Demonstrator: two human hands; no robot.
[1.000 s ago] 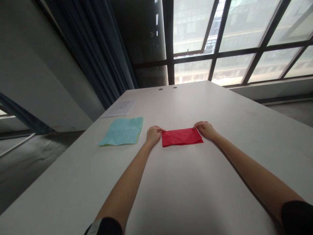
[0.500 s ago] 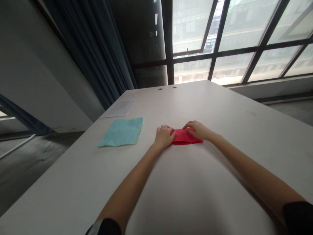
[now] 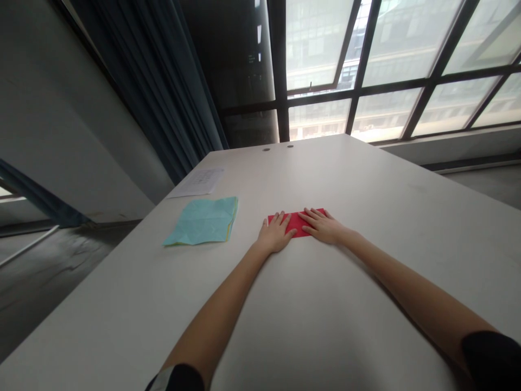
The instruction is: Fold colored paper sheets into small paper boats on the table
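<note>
A red sheet of paper, folded into a narrow rectangle, lies flat on the white table. My left hand rests on its left end with the fingers spread out. On its right end lies my right hand, palm down and fingers apart. Both hands touch the paper and cover parts of it; only its middle and some edges show between and around them.
To the left is a stack of creased sheets, light blue paper on top with a yellow edge beneath. Behind it lies a white printed sheet at the table's left edge. A blue curtain and windows stand beyond.
The red paper was slightly raised and held by the fingers; now it is pressed flat. Both hands have opened and spread over it.
</note>
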